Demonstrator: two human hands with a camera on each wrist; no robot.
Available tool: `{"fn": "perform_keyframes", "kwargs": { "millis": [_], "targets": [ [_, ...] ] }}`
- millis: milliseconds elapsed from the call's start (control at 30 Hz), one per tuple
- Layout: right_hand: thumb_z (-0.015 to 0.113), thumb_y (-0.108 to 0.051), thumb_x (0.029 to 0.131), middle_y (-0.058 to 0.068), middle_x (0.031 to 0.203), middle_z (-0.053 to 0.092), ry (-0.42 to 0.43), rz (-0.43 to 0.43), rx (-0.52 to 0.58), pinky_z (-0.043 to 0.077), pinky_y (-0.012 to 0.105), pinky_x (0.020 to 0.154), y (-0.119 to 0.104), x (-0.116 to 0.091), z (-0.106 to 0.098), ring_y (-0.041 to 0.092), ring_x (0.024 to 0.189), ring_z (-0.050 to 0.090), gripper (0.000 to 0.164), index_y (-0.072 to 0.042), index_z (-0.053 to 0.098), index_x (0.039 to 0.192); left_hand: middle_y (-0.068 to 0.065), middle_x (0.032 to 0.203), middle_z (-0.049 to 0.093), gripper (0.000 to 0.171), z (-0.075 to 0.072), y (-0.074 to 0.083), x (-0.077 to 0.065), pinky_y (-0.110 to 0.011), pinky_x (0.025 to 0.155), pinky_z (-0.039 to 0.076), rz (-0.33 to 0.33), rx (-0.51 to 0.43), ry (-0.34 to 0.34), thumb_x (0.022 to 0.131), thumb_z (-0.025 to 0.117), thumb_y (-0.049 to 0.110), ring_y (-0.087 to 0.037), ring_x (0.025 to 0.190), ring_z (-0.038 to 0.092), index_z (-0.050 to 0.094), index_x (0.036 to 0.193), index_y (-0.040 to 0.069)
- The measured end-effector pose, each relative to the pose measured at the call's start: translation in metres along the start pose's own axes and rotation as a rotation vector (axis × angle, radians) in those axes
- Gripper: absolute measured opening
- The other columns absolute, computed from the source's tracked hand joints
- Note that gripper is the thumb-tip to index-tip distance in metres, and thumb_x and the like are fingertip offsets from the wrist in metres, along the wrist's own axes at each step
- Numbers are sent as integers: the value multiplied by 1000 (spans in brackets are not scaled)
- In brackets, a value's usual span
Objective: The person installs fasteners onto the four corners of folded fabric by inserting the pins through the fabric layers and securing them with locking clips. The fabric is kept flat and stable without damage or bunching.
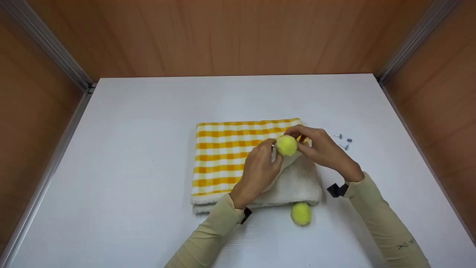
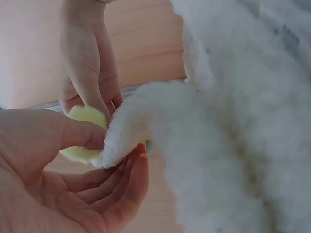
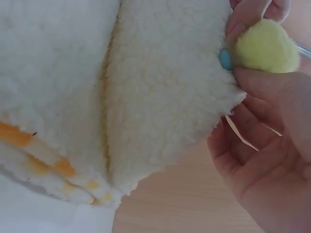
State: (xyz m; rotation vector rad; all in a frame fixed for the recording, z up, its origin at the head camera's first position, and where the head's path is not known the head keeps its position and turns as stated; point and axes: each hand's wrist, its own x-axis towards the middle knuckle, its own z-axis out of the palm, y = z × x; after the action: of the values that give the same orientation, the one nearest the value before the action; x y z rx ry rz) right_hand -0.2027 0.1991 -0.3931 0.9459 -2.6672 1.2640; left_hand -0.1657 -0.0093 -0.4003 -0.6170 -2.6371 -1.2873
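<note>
A folded blanket (image 1: 223,160) lies on the table, yellow-and-white checks on one side and white fleece (image 3: 160,87) on the other, its right part turned back. At the lifted corner sits a fuzzy yellow pompom (image 1: 286,145) with a small blue piece (image 3: 225,59) beside it. My left hand (image 1: 260,167) pinches the fleece edge between thumb and fingers, close against the pompom. Opposite, my right hand (image 1: 321,149) grips the blanket corner, its thumb right at the pompom and its other fingers behind the fleece. The pompom partly hides both sets of fingertips.
Another yellow pompom (image 1: 301,214) lies at the blanket's front edge. Several small pins (image 1: 346,140) with grey-blue heads are on the white table (image 1: 111,149), right of the blanket. Wooden panels (image 1: 238,37) close in the back and both sides.
</note>
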Motion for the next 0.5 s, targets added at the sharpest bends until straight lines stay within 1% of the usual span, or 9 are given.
{"fn": "perform_keyframes", "kwargs": {
  "millis": [100,167,233,300,367,433,500],
  "targets": [
    [65,2,98,1,105,71,4,14,-11,53,27,81,1,9,2,12,92,67,20,-4,61,117,-5,72,54,21,-2,-2,3,-23,50,35,-31,3,23,98,64,4,-14,54,45,50,114,1],
    [63,1,99,2,103,70,5,4,-28,53,27,81,3,14,4,12,90,66,17,-4,59,115,-4,71,52,22,-4,-5,4,-24,49,34,-19,16,42,98,64,2,-13,55,42,45,110,4],
    [62,-1,101,2,102,68,4,-24,-38,53,28,80,5,20,6,13,88,65,14,-5,61,114,-4,73,53,18,-5,-6,5,-24,52,35,3,34,51,98,64,2,-13,58,43,48,107,4],
    [61,-2,102,2,102,68,3,-54,-43,52,29,79,8,25,8,13,86,64,12,-5,63,113,-6,77,56,13,-6,-8,5,-25,54,38,30,62,56,98,64,1,-14,62,45,53,104,3],
    [60,-2,103,2,102,68,0,-65,-37,52,29,78,10,29,10,14,85,64,12,-6,64,113,-8,80,59,8,-7,-10,5,-26,56,41,35,86,58,98,64,1,-15,65,49,60,103,3],
    [59,-2,103,2,103,69,-6,-48,-28,51,29,77,11,34,12,14,85,64,13,-5,64,114,-10,83,61,8,-8,-11,5,-28,58,45,17,99,64,97,65,0,-18,67,53,64,105,2],
    [60,-1,102,3,104,69,-17,-7,-11,51,28,77,12,39,14,14,85,63,13,-5,62,114,-12,88,64,10,-9,-12,5,-32,61,50,-8,109,67,96,67,-1,-21,71,58,66,105,0]
  ]
}}
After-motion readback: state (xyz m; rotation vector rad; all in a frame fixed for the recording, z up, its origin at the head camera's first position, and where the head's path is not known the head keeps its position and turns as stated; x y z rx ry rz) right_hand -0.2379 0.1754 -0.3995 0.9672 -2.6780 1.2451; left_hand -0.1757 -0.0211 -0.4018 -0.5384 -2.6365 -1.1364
